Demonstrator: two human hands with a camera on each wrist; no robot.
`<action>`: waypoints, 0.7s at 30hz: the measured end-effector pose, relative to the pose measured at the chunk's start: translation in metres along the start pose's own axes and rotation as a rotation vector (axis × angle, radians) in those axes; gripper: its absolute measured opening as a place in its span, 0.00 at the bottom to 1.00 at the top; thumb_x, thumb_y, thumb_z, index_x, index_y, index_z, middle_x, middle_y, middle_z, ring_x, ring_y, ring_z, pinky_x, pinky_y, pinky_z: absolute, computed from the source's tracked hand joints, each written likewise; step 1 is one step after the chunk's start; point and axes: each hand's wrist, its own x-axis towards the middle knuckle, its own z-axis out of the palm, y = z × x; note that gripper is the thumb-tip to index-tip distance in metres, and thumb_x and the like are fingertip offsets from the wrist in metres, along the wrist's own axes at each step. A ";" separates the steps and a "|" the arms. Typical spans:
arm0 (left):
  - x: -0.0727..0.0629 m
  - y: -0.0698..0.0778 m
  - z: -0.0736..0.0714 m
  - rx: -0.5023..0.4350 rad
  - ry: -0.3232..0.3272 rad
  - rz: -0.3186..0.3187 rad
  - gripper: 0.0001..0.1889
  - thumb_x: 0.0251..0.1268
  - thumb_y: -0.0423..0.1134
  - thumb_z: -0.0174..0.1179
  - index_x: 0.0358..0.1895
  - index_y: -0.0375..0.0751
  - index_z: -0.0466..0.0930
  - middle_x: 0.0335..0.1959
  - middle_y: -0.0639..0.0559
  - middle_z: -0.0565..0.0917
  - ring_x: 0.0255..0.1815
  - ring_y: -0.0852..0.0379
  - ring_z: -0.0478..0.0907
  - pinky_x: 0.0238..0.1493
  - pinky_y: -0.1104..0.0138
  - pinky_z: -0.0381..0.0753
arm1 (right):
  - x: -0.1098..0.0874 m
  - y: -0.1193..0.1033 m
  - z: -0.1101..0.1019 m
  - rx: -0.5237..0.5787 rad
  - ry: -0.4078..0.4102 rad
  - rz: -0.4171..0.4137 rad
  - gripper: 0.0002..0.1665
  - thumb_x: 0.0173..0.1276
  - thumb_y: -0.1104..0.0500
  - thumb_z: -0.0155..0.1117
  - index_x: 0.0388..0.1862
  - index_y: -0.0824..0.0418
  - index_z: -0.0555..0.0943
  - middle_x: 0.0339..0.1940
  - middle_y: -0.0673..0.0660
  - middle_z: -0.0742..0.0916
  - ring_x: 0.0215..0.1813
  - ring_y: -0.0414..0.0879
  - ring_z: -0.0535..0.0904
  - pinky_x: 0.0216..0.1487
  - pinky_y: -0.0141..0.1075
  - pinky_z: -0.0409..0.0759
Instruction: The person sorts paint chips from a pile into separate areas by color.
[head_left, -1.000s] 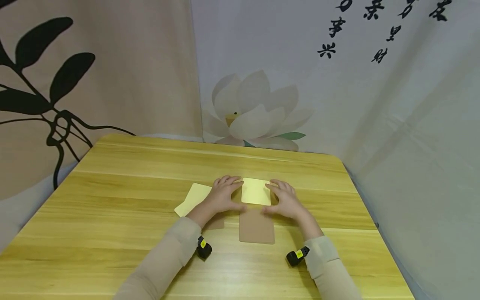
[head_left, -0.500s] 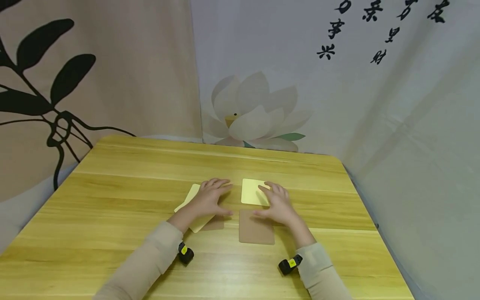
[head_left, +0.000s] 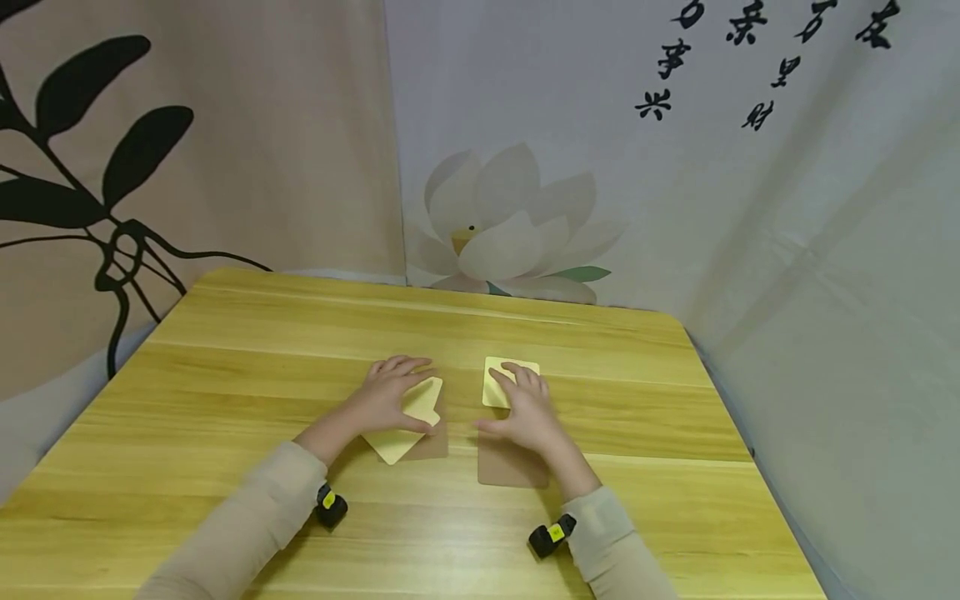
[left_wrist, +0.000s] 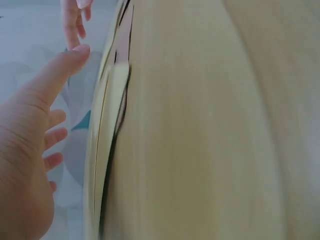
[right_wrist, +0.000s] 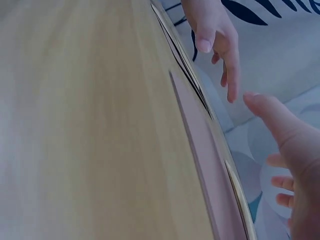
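Over a pale yellow card (head_left: 393,442) hovers my left hand (head_left: 378,402), its thumb and fingers spread with nothing between them. That card lies slanted on a brown square card (head_left: 433,448), partly covering it; the hand hides its left part. My right hand (head_left: 527,414) is held above a small yellow square (head_left: 495,392) and a second brown square (head_left: 510,468), which lies just in front of it. Its fingers are also spread and hold nothing. In the left wrist view the left hand (left_wrist: 25,135) is off the table. The right wrist view shows the right hand (right_wrist: 300,155) raised likewise.
All the cards lie on a wooden table (head_left: 247,375) with rounded far corners. Behind it hangs a curtain (head_left: 525,100) printed with a lotus and dark characters. A black camera (head_left: 331,507) is on the left wrist, another camera (head_left: 551,535) on the right.
Both hands have moved left, the left one farther, from beside the yellow square to over the slanted yellow card. The right has crossed over the yellow square. The cards have stayed put.
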 end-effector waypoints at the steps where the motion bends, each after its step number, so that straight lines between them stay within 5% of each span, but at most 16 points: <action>1: -0.002 -0.002 -0.002 0.001 0.000 0.000 0.52 0.41 0.68 0.69 0.70 0.44 0.66 0.72 0.45 0.60 0.70 0.41 0.53 0.64 0.41 0.46 | 0.001 -0.003 0.002 0.007 -0.006 0.001 0.55 0.50 0.32 0.71 0.72 0.58 0.66 0.72 0.59 0.63 0.71 0.58 0.52 0.69 0.54 0.44; 21: -0.031 -0.051 -0.026 -0.028 -0.074 0.004 0.54 0.41 0.68 0.69 0.69 0.37 0.65 0.71 0.42 0.61 0.69 0.39 0.53 0.62 0.39 0.46 | 0.021 -0.046 0.036 0.030 -0.080 -0.043 0.58 0.50 0.30 0.69 0.73 0.60 0.63 0.72 0.61 0.63 0.72 0.57 0.52 0.69 0.54 0.45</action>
